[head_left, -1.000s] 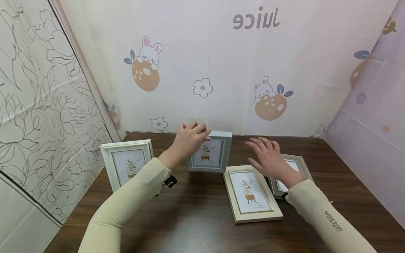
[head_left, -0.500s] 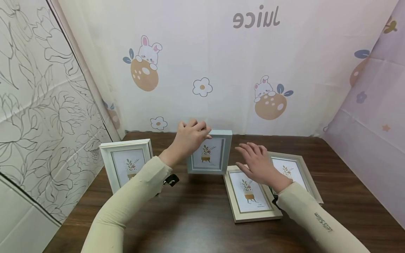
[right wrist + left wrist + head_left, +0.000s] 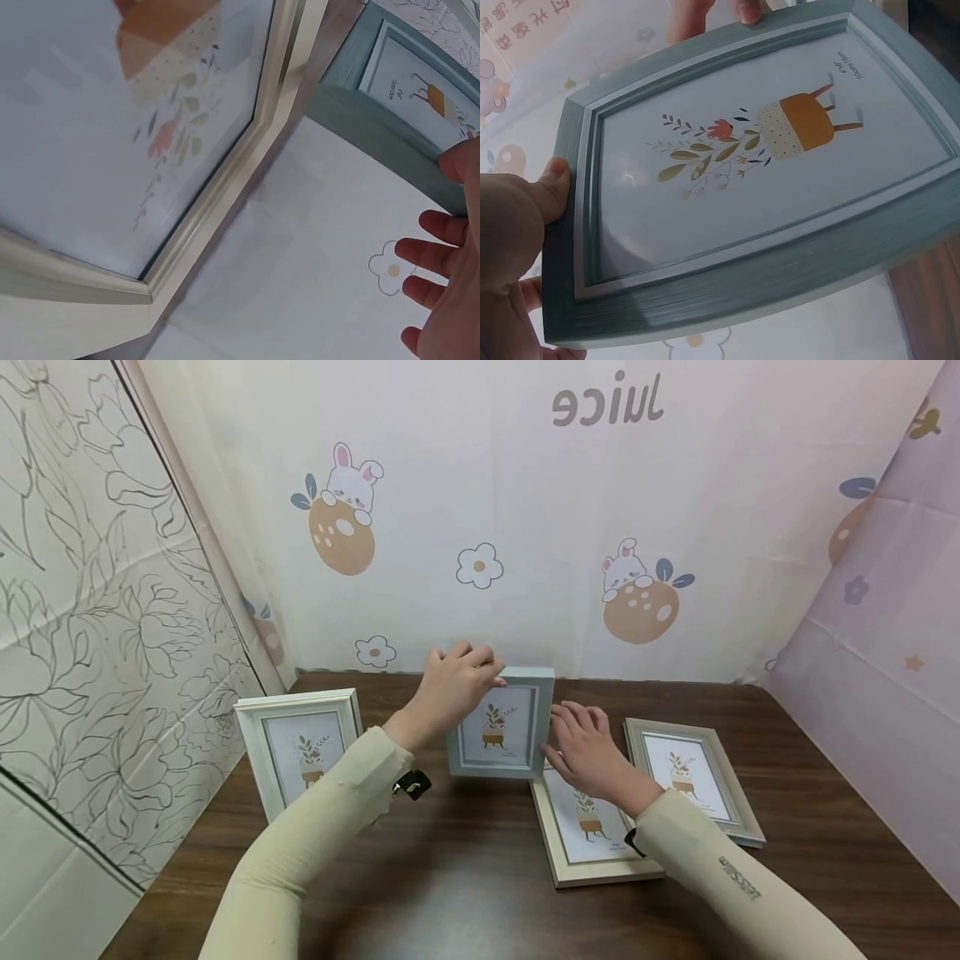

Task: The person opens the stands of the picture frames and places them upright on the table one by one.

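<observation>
A blue-green picture frame with a potted-plant print is upright at the middle of the table. My left hand grips its top edge; in the left wrist view its thumb lies on the front of the rim, with fingers behind. My right hand is at the frame's right side. In the right wrist view the thumb is at the blue-green rim, while the other fingers are spread and loosely bent. Below the right hand lies a cream frame, partly covered by that hand and wrist.
A pale mint-white frame stands at the left, partly behind the left forearm. To the right, a greyish-beige frame lies face up on the dark wooden table. A printed curtain hangs along the table's back edge.
My right hand has moved left, from over the greyish-beige frame to the blue-green frame's right edge, uncovering the greyish-beige one. My left hand keeps its grip, with the blue-green frame shifted very slightly right.
</observation>
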Tool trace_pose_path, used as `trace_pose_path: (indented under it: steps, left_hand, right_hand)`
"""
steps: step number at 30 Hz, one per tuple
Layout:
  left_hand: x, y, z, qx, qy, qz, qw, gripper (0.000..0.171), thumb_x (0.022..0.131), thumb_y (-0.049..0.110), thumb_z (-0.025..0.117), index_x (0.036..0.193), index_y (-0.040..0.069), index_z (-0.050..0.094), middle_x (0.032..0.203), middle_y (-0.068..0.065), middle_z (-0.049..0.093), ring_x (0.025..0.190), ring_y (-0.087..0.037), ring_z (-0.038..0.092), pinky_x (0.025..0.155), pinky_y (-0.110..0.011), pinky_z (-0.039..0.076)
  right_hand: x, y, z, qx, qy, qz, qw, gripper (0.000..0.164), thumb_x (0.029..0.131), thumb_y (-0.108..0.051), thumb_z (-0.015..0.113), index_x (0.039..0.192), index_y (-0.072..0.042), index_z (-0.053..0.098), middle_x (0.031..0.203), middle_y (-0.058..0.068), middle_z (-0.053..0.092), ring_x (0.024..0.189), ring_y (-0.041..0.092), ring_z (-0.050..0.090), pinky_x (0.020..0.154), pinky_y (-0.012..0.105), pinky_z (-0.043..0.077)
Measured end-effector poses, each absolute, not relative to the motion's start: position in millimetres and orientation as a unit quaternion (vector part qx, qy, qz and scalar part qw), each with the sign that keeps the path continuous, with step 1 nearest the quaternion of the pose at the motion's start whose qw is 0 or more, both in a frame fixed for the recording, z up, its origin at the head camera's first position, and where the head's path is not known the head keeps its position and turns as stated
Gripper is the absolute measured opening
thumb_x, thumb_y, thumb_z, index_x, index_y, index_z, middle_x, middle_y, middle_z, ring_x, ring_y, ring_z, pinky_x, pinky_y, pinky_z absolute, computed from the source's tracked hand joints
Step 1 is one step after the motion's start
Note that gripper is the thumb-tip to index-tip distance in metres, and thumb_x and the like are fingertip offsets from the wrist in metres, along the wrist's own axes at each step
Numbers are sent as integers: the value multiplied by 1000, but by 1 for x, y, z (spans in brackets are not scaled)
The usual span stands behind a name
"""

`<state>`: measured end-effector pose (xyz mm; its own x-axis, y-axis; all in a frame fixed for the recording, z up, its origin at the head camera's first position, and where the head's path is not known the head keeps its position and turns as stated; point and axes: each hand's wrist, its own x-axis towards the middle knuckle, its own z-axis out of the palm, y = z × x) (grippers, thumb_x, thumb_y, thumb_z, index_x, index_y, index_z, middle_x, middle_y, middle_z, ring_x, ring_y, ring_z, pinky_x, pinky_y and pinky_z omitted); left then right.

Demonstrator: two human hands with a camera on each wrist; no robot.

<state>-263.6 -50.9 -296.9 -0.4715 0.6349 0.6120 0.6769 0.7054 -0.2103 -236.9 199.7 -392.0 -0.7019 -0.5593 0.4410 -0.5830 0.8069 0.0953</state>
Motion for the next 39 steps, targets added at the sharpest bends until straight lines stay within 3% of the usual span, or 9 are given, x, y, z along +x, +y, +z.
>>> trace_pose_path:
  steps: [4, 16, 27, 39]
  left_hand:
    - [-270, -50, -296, -373, -865, -38, 333, 28, 99, 34, 58, 114, 16, 74, 101, 2, 62, 87, -18, 54, 59, -36, 37]
    - [-304, -46, -293, -347, -880, -39, 322, 28, 101, 34, 57, 115, 18, 74, 101, 2, 63, 81, -19, 52, 61, -37, 35]
    - [-334, -43, -297, -320, -898, -29, 300, 31, 102, 32, 53, 122, 17, 72, 105, 1, 64, 86, -21, 52, 69, -39, 38]
    - [-360, -37, -314, -280, -925, -16, 258, 33, 103, 36, 48, 124, 22, 69, 105, 3, 59, 89, -21, 48, 75, -40, 34]
  right_hand:
    - [-243, 197, -390, 302, -925, 39, 226, 40, 98, -22, 60, 125, 6, 51, 135, 22, 49, 127, 40, 38, 98, 59, 25]
    - [-275, 188, -384, 275, -939, 59, 196, 26, 99, -20, 56, 106, 5, 51, 133, 25, 50, 126, 40, 39, 97, 58, 26]
    - [-307, 181, -382, 240, -958, 61, 145, 35, 101, -21, 48, 119, 10, 47, 126, 27, 49, 122, 41, 40, 99, 58, 26]
    - [-331, 171, -392, 188, -976, 76, 73, 42, 103, -22, 44, 128, 12, 45, 134, 29, 45, 129, 43, 35, 103, 59, 21]
